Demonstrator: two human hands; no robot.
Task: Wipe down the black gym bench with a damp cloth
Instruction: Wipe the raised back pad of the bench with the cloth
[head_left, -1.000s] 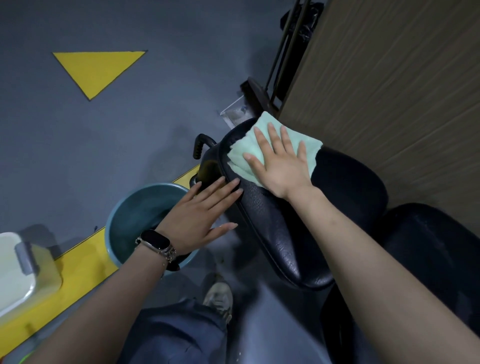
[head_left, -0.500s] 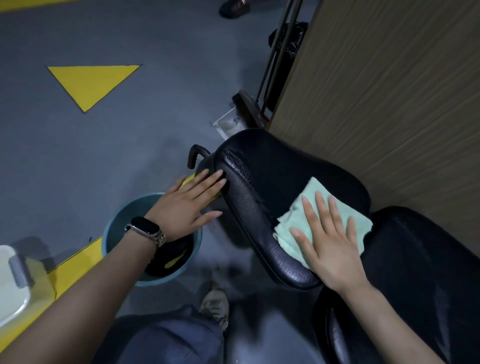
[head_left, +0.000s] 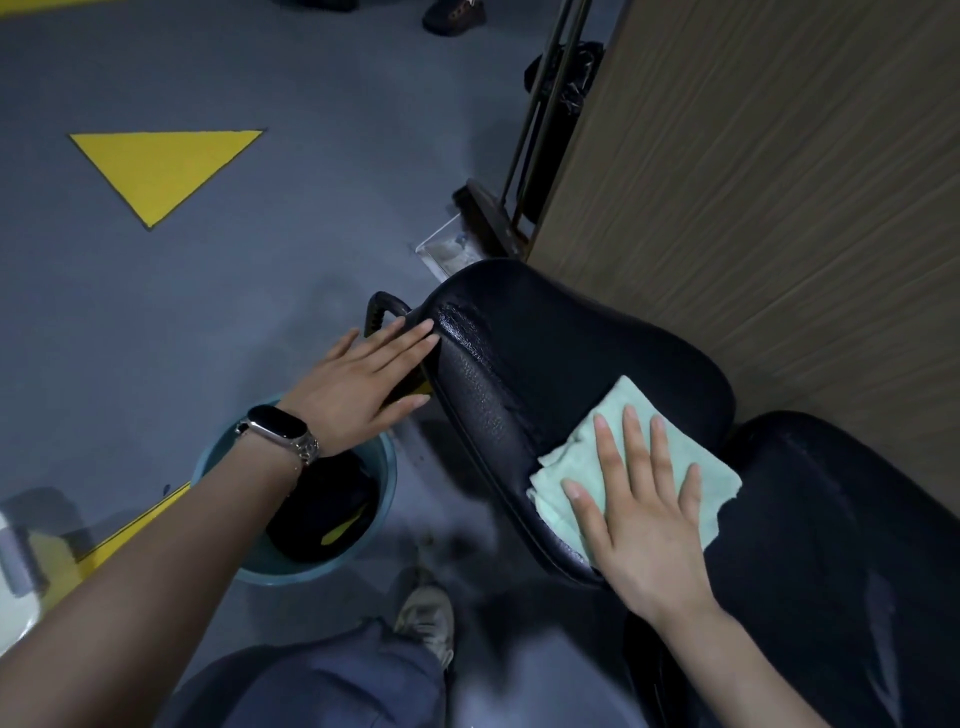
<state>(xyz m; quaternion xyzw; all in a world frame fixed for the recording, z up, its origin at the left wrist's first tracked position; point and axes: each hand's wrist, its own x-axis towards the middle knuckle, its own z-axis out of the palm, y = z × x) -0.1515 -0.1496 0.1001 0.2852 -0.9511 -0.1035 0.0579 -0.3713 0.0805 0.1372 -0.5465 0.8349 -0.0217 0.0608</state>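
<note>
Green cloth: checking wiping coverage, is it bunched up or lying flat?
Flat. The green cloth lies spread on the bench pad under the right hand's straight fingers.

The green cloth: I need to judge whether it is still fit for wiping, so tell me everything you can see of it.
The green cloth is pale mint, soft and towel-like, with frayed edges. It looks folded into layers, lying flat and roughly square. It sits on the near end of the black bench pad, beside the gap to the second pad. The right hand presses on it with straight, spread fingers, covering its near part. No stains show; dampness cannot be judged. The left hand does not touch it.
</note>
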